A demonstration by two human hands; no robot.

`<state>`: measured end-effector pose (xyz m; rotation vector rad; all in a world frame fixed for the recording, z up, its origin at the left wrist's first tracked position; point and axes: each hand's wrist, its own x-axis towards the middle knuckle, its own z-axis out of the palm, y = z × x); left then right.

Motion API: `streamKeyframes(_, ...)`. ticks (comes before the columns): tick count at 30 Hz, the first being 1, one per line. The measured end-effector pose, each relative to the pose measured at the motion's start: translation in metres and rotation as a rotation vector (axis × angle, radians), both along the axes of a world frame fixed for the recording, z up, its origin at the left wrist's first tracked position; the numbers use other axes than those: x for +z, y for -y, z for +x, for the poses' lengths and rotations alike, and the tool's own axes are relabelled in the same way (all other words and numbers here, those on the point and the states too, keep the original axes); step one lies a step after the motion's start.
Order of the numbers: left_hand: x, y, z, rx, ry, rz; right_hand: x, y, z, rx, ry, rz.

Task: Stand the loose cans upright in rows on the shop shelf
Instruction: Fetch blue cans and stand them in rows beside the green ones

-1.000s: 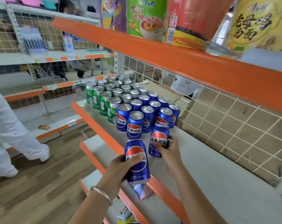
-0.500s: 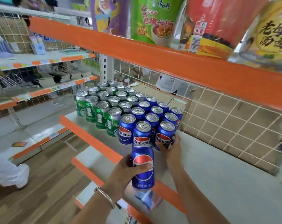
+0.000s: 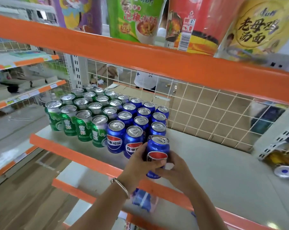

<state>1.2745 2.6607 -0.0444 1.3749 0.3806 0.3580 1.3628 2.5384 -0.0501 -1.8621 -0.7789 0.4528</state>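
Observation:
Upright green cans and blue cans stand in rows at the left of the white shelf. At the right end of the front row, one more blue can stands upright just behind the shelf's orange front lip, beside the front blue cans. My left hand grips it from the left. My right hand holds its lower part from the right. A loose can lies on its side at the far right of the shelf.
A wire mesh back closes the shelf behind the cans. The orange shelf above carries noodle packs. A blue packet lies on the lower shelf under my wrists. The shelf's right half is bare white board.
My right hand let go of the can it pushed into the rows and came to the can my left hand carried. That can moved up and onto the shelf at the front row.

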Motion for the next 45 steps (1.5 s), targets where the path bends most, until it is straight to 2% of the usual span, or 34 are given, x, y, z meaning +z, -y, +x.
streamKeyframes(3, -0.001, 0.001, 0.006, -0.036, -0.024, 0.076, -0.012, -0.004, 0.006, -0.144, 0.110, -0.008)
streamKeyframes(6, -0.010, 0.003, 0.008, -0.119, -0.108, 0.206, -0.020, -0.012, 0.010, -0.266, 0.092, -0.023)
streamKeyframes(8, -0.017, 0.005, 0.004, -0.120, -0.147, 0.236, -0.019, -0.019, 0.007, -0.263, 0.091, -0.018)
streamKeyframes(15, -0.035, 0.000, -0.006, -0.015, -0.265, 0.140, -0.023, -0.040, -0.001, -0.181, 0.105, -0.001)
streamKeyframes(19, -0.041, 0.008, -0.004, 0.054, -0.283, 0.000, -0.017, -0.047, 0.000, -0.146, 0.075, 0.013)
streamKeyframes(22, -0.046, 0.023, -0.001, -0.005, -0.316, -0.100, -0.020, -0.035, -0.001, -0.169, 0.061, -0.055)
streamKeyframes(25, -0.044, 0.044, 0.005, -0.106, -0.318, -0.182, -0.024, 0.004, -0.001, -0.301, 0.052, -0.133)
streamKeyframes(30, -0.028, 0.111, 0.032, -0.254, -0.223, -0.238, -0.022, 0.102, -0.007, -0.569, 0.153, -0.068)
streamKeyframes(36, -0.015, 0.235, 0.060, -0.496, -0.213, -0.153, -0.022, 0.234, -0.019, -0.828, 0.169, -0.023)
streamKeyframes(39, -0.013, 0.304, 0.067, -0.620, -0.202, -0.112, -0.019, 0.303, -0.027, -0.920, 0.090, 0.004)
streamKeyframes(45, 0.000, 0.441, 0.065, -0.766, -0.186, -0.163, -0.009, 0.434, -0.043, -1.028, 0.132, -0.042)
